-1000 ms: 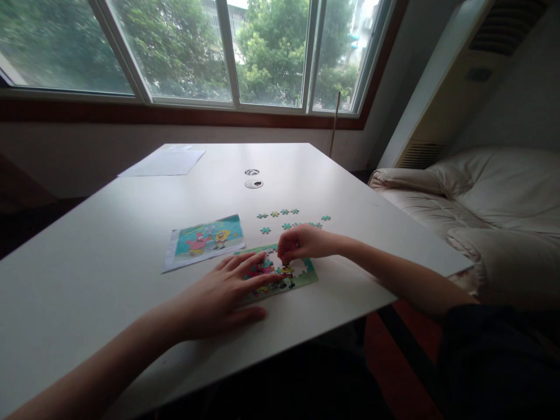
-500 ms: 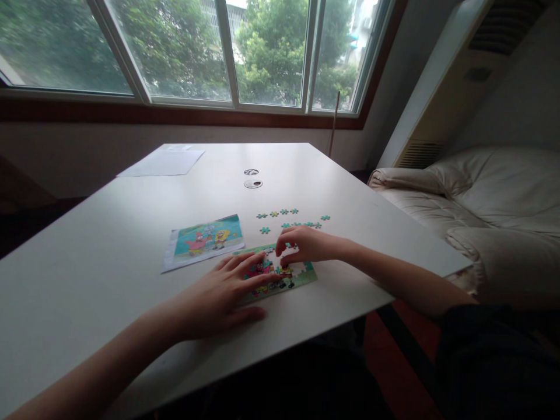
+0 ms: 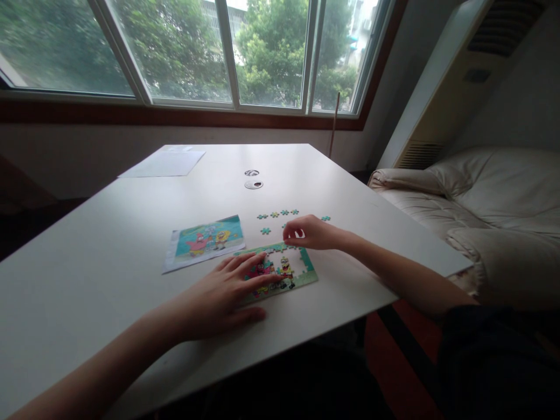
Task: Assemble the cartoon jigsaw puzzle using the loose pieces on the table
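A partly assembled cartoon jigsaw puzzle [image 3: 289,269] lies near the front of the white table [image 3: 109,245]. My left hand [image 3: 219,297] rests flat on its left part, fingers spread, holding it down. My right hand [image 3: 308,232] hovers just beyond the puzzle's far edge, among the loose teal pieces [image 3: 275,214]. Its fingers are curled in a loose pinch; whether a piece is between them does not show. A printed picture of the same cartoon [image 3: 205,238] lies to the left of the puzzle.
A sheet of paper [image 3: 164,163] lies at the table's far left. Two round cable-hole covers [image 3: 252,179] sit mid-table. A cream sofa [image 3: 485,198] stands to the right, close to the table edge. Windows run along the far wall.
My right hand lifted off the middle of the puzzle and moved away and slightly right to the loose pieces. The left hand stayed put.
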Demonstrator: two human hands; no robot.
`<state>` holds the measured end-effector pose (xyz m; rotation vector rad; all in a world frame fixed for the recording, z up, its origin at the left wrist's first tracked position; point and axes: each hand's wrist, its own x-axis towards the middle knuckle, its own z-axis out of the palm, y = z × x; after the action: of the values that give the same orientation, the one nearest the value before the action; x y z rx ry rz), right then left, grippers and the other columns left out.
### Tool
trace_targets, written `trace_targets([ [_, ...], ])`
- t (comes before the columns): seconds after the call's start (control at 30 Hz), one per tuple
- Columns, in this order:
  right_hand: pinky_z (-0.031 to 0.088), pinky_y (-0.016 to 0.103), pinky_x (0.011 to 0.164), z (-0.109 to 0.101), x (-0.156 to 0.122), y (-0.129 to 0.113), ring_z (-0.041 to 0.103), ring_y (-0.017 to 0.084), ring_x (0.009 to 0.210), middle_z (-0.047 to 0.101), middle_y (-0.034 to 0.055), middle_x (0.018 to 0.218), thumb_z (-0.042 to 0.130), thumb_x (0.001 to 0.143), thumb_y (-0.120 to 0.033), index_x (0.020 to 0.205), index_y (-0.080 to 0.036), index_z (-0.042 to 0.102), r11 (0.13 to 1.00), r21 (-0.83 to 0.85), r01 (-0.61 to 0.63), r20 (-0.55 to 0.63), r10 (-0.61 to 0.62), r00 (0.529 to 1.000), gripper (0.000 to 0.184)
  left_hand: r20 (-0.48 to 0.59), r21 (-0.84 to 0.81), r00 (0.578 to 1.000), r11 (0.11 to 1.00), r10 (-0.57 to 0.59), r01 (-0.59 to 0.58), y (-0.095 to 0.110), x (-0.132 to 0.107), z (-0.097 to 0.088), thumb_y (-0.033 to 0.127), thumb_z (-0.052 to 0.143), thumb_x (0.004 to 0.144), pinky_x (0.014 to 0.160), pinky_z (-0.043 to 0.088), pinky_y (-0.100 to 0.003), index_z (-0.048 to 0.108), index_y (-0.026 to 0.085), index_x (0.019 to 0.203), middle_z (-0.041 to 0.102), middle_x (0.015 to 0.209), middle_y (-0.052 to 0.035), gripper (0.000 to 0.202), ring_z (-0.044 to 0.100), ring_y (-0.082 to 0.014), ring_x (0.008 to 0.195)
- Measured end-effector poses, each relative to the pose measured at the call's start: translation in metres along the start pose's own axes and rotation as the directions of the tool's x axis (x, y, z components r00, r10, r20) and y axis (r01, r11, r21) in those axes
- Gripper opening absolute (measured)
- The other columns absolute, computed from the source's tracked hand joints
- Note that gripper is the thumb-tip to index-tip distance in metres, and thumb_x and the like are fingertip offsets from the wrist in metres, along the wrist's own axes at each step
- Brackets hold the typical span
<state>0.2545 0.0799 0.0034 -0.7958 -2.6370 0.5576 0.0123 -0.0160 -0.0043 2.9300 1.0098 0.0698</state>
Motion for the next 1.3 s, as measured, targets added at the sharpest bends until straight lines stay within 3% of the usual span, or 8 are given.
trace_targets([
  [0.4, 0.039, 0.023, 0.060, -0.038, 0.004, 0.020, 0.050, 0.009, 0.062, 0.059, 0.0029, 0.071, 0.054, 0.075, -0.032, 0.083, -0.014, 0.061, 0.986, -0.003, -0.164, -0.142, 0.162, 0.977, 0.021, 0.030, -0.004, 1.000, 1.000, -0.007, 0.007, 0.002, 0.000, -0.003, 0.050, 0.043, 0.082, 0.096, 0.028, -0.053, 0.025, 0.041, 0.131, 0.023, 0.141, -0.0040, 0.053, 0.029, -0.0337, 0.122],
  [0.63, 0.038, 0.022, 0.059, -0.028, 0.026, 0.044, 0.050, 0.009, 0.063, 0.061, 0.0028, 0.075, 0.054, 0.074, -0.026, 0.083, -0.014, 0.064, 0.980, -0.064, -0.190, -0.061, 0.186, 0.981, 0.018, 0.019, -0.013, 1.000, 1.000, 0.000, 0.001, 0.001, 0.000, -0.002, 0.049, 0.045, 0.081, 0.097, 0.028, -0.051, 0.026, 0.040, 0.131, 0.023, 0.141, -0.0032, 0.054, 0.029, -0.0335, 0.123],
  [0.93, 0.037, 0.023, 0.063, -0.009, 0.055, 0.067, 0.051, 0.010, 0.067, 0.062, 0.0043, 0.084, 0.053, 0.076, -0.027, 0.092, -0.016, 0.065, 0.985, -0.114, -0.127, -0.069, 0.120, 0.990, 0.023, 0.026, -0.010, 1.000, 1.000, 0.001, -0.001, 0.001, 0.000, -0.002, 0.050, 0.044, 0.082, 0.096, 0.028, -0.053, 0.025, 0.041, 0.132, 0.020, 0.142, -0.0039, 0.054, 0.028, -0.0341, 0.123],
  [1.1, 0.037, 0.024, 0.063, -0.008, 0.077, 0.067, 0.052, 0.013, 0.073, 0.060, 0.0054, 0.088, 0.063, 0.067, -0.036, 0.086, -0.017, 0.066, 0.978, -0.133, -0.161, 0.061, 0.170, 0.984, 0.028, 0.010, -0.025, 1.000, 1.000, 0.002, -0.001, 0.001, 0.000, 0.000, 0.050, 0.045, 0.081, 0.096, 0.028, -0.052, 0.026, 0.040, 0.131, 0.021, 0.142, -0.0036, 0.054, 0.028, -0.0337, 0.123],
  [1.23, 0.037, 0.024, 0.055, -0.015, 0.092, 0.058, 0.051, 0.011, 0.061, 0.061, 0.0053, 0.082, 0.067, 0.063, -0.031, 0.089, -0.015, 0.065, 0.925, -0.094, -0.369, 0.252, 0.381, 0.890, 0.030, 0.010, -0.027, 1.000, 1.000, -0.001, 0.002, 0.002, 0.000, -0.001, 0.050, 0.044, 0.082, 0.096, 0.029, -0.052, 0.026, 0.041, 0.131, 0.022, 0.141, -0.0042, 0.053, 0.029, -0.0338, 0.122],
  [1.3, 0.037, 0.023, 0.052, -0.018, 0.096, 0.052, 0.048, 0.009, 0.054, 0.060, 0.0046, 0.075, 0.068, 0.063, -0.028, 0.091, -0.013, 0.064, 0.902, -0.081, -0.424, 0.311, 0.427, 0.849, 0.032, 0.015, -0.022, 1.000, 1.000, -0.001, 0.001, 0.002, 0.000, -0.001, 0.050, 0.043, 0.082, 0.095, 0.029, -0.053, 0.025, 0.041, 0.132, 0.022, 0.141, -0.0046, 0.053, 0.029, -0.0341, 0.122],
])
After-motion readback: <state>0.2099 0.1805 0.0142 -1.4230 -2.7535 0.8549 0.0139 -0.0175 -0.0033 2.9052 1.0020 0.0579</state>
